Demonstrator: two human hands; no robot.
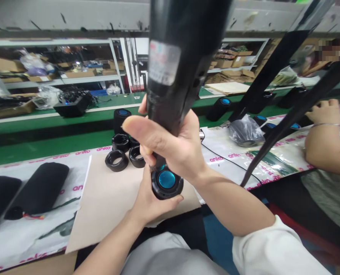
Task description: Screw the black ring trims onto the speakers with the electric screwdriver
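Note:
My right hand is wrapped round a black electric screwdriver with a pale label, held upright in front of me. Its lower end comes down at the far rim of a black cylindrical speaker with a shiny blue round end facing up. Whether the tip touches a screw is hidden behind my fingers. Closed round the speaker's side, my left hand steadies it over the cardboard sheet. Just beyond lie several black plastic rings, and behind them stands another blue-ended speaker.
Black fabric-covered speaker bodies lie at the left. On the right are a plastic-bagged part, a thin cable and dark slanting straps. A co-worker's arm is at the far right. A green conveyor runs behind.

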